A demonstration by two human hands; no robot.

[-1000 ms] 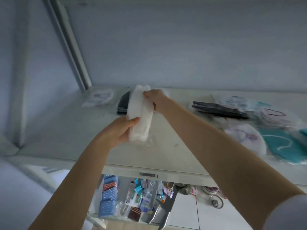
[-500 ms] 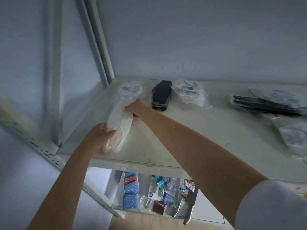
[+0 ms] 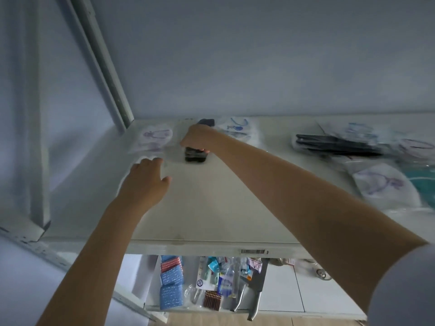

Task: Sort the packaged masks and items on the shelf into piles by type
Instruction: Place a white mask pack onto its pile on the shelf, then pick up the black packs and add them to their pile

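My right hand (image 3: 196, 140) is clamped over a black packaged mask (image 3: 196, 157) at the far left-centre of the white metal shelf (image 3: 211, 208). The fingers are curled down around the far end of the pack, and its near end shows below the knuckles. The pack lies on the shelf surface.

My left hand (image 3: 146, 182) is nearer and further left, with the fingers loosely spread and holding nothing. I cannot tell whether the palm touches the shelf.

A white mask with purple straps in a clear wrapper (image 3: 156, 136) lies in the far left corner, just left of the right hand. A white mask with blue straps in a clear wrapper (image 3: 237, 129) lies just right of that hand, against the back wall.

At the far right is a stack of flat black masks in clear wrapping (image 3: 336, 144). Nearer on the right lies a second white mask with purple straps (image 3: 381, 184), with a teal wrapped mask (image 3: 421, 182) beside it at the frame edge.

Below the shelf, blue and red packaged sponges (image 3: 170, 281) are visible.
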